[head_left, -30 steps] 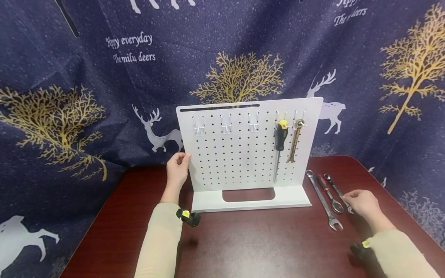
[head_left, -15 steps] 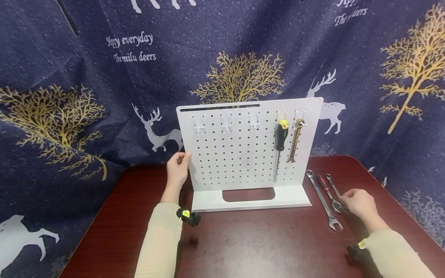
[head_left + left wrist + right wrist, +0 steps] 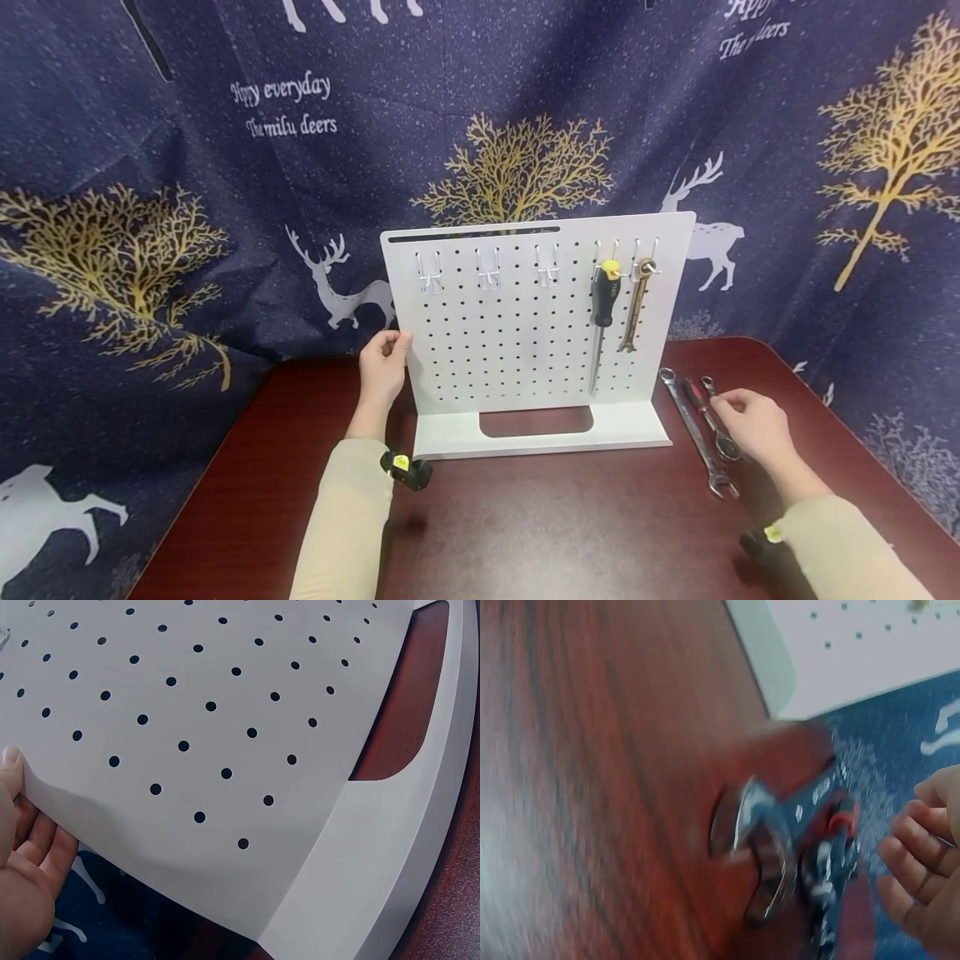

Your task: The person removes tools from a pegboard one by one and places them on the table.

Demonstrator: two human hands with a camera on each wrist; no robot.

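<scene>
My left hand (image 3: 383, 367) pinches the left edge of a white pegboard (image 3: 510, 333); in the left wrist view the thumb lies on its face, the fingers behind. At the right, my right hand (image 3: 757, 427) pinches a small combination wrench (image 3: 708, 384), of which only the ring end shows past the fingertips. Beside it on the table lie a red-and-black ratchet (image 3: 726, 448) and a larger combination wrench (image 3: 693, 433). In the right wrist view, which is blurred, curled fingers (image 3: 915, 862) appear at the right edge.
A black screwdriver with a yellow end (image 3: 606, 296) and a brass-coloured wrench (image 3: 637, 308) hang on the board's right hooks. Several wire hooks (image 3: 489, 271) sit on its left part. The dark red table (image 3: 540, 517) meets a patterned blue cloth (image 3: 262, 208) behind.
My right hand has moved up and left along the small wrench, toward its ring end. The wrench's open end, seen earlier, is now hidden. My left hand stays on the board.
</scene>
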